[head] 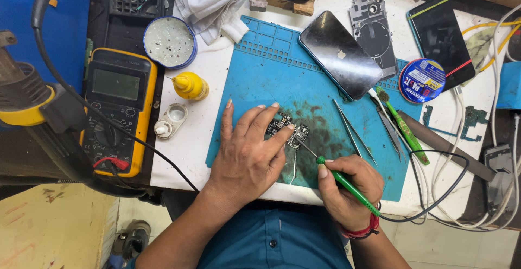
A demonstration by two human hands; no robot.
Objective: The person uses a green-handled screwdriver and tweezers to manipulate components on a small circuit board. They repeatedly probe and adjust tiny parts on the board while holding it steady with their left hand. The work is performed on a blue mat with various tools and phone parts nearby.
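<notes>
Midway, left hand (247, 152) pins circuit board (286, 130) flat while right hand (347, 185) grips soldering iron (339, 178) (tip touching board).

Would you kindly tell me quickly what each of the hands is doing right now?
Left hand: open, fingers spread, pressing down on the small circuit board on the blue mat.
Right hand: closed around the green soldering iron, tip at the board.
</notes>
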